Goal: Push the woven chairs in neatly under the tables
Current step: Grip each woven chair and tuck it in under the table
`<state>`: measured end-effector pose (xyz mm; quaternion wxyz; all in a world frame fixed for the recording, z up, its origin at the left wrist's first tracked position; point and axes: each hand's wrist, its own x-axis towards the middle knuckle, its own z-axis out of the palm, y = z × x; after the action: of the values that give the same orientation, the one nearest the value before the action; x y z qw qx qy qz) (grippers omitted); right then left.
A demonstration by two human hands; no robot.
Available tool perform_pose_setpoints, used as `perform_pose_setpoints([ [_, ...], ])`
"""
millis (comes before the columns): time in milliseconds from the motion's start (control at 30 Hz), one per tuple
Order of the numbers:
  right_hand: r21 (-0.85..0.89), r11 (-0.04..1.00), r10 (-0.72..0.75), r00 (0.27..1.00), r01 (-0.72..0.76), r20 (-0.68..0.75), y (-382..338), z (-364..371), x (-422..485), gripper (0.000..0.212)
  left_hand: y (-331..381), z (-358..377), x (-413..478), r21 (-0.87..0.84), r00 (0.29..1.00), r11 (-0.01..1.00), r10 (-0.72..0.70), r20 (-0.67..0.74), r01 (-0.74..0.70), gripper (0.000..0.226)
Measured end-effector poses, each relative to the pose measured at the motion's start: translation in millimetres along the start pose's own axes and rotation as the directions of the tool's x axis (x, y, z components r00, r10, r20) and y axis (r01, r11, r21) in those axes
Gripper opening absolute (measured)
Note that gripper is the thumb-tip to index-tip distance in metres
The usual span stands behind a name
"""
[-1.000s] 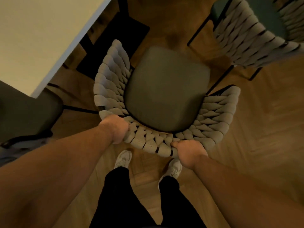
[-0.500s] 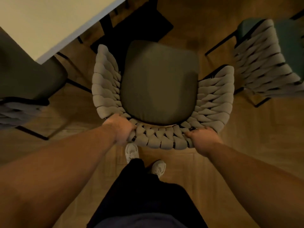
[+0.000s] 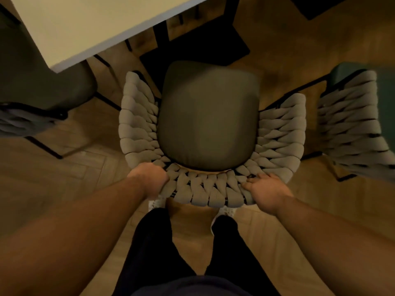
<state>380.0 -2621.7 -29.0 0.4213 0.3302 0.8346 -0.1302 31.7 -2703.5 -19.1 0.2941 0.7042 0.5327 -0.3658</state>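
Woven chair [image 3: 208, 116] is swinging square to the surface [image 3: 85, 24] beyond. Left grip [image 3: 149, 179] and right grip [image 3: 265, 191] are clutching its backrest [image 3: 213, 195], steering.

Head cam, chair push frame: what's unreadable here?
All head view.
Fingers of the left hand: hidden under the backrest of the woven chair that it grips.
Grip of the right hand: blurred, so holding or just pressing is unclear.
Chair legs: mostly hidden under the seat cushion.
Extent of the table: cut off by the top edge.
The chair at the right: cut off by the right edge and blurred.
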Motion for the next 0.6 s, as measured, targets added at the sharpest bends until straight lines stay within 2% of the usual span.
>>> perform_pose_setpoints([
  [100, -0.052, 0.998, -0.039, 0.998, 0.041, 0.042, 39, 3, -6, 0.062, 43, -2, 5, -0.07, 0.999, 0.997, -0.041, 0.006, 0.041, 0.021],
  [300, -0.206, 0.974, -0.088, 0.995, 0.095, 0.042, 98, -1, 4, 0.062, 101, -1, 15, -0.21, 0.996, 0.974, -0.078, 0.032, 0.083, 0.029],
  [433, -0.295, 0.953, -0.062, 0.998, 0.067, 0.025, 118, -13, 14, 0.052, 112, -9, 21, -0.253, 0.998, 0.965, -0.055, 0.04, 0.064, 0.029],
  [600, -0.349, 0.936, -0.06, 0.998, 0.05, -0.017, 136, -30, 26, 0.045, 114, -18, 28, -0.321, 0.997, 0.945, -0.071, -0.021, 0.061, 0.025],
])
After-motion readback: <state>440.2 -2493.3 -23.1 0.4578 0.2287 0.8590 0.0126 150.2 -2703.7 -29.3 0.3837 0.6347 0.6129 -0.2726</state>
